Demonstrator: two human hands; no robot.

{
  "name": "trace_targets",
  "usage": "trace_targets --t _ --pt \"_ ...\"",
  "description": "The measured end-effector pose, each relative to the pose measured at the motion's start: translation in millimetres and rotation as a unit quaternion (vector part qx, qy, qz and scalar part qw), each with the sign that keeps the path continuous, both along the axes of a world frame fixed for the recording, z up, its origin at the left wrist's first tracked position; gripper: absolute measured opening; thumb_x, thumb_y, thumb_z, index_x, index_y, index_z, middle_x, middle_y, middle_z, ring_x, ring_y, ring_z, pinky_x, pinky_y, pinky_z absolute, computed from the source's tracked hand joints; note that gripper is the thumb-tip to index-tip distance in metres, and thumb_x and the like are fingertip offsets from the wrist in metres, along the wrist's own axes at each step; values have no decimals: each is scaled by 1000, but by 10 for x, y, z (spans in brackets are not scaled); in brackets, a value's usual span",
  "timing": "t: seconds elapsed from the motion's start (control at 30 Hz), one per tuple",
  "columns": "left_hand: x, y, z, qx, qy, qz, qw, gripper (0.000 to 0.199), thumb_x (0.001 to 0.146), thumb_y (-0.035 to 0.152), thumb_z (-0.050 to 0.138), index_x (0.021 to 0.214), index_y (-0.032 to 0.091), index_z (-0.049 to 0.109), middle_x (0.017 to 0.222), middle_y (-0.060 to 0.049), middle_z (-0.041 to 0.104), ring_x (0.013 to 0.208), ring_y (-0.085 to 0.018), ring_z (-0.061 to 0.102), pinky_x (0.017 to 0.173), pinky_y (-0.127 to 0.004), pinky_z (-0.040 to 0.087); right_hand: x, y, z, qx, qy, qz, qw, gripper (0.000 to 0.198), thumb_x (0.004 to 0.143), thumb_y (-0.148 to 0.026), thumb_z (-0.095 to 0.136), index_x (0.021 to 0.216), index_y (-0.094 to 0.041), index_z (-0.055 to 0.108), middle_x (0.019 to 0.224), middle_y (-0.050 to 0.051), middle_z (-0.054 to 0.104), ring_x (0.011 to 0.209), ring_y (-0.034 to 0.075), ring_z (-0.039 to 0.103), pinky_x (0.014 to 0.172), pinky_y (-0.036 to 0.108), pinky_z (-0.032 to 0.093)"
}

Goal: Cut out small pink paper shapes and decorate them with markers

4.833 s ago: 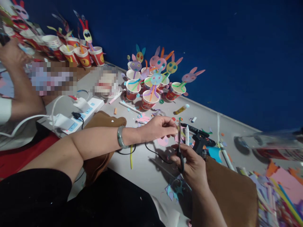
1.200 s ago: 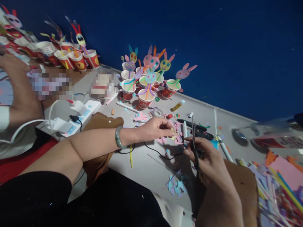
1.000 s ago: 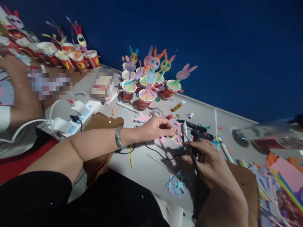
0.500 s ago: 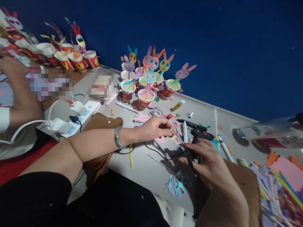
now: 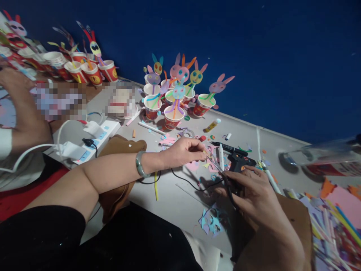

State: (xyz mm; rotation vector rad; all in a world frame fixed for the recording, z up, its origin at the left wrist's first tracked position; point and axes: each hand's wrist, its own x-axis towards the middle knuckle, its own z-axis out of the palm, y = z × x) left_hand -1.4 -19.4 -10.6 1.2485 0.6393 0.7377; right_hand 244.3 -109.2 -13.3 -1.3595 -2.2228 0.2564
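My right hand grips a pair of scissors by its dark handles, the blades pointing up and to the left. Thumb and fingertips of my left hand are pinched together right at the blade tips. Whatever small piece they hold is too tiny to make out. Beyond my hands, on the table, lie a black glue gun, a white capped marker and scattered paper scraps. Blue cut-out paper lies below the scissors.
Paper cups with rabbit-faced figures stand along the blue wall. A power strip with plugs is at the left, near another person's arm. A clear bottle and a pile of coloured paper and straws occupy the right.
My right hand and the scissors have shifted slightly to the right. My left hand stays pinched in nearly the same place.
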Motion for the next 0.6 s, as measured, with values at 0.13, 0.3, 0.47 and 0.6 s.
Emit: trace_targets --t 0.13,0.3,0.47,0.6 --pt "0 -2 -20 3 -1 -6 1000 8 74 18 66 70 12 61 67 2 60 64 -6 52 64 -22 43 -9 1 13 -6 -26 19 999 32 82 -46 72 107 -26 70 70 0 67 64 20 60 92 49 41" --pt "11 -9 -18 -8 2 -13 1000 7 73 15 67 70 12 61 67 3 61 64 -6 53 66 -23 44 -15 17 -13 12 -23 31 999 30 84 -47 69 106 -27 69 78 2 71 70 22 63 92 49 42" --pt "15 -3 -29 -1 -10 -18 1000 6 72 15 68 72 12 63 67 2 62 64 -6 54 66 -23 45 -4 21 -34 19 -11 32 999 31 84 -48 70 107 -28 70 77 2 70 69 22 62 91 49 43" --pt "17 3 -31 -3 -9 -17 1000 7 72 15 69 70 12 62 67 3 61 64 -6 54 66 -23 44 -18 26 -28 21 5 32 999 29 85 -48 68 106 -29 72 76 2 69 67 22 62 88 48 45"
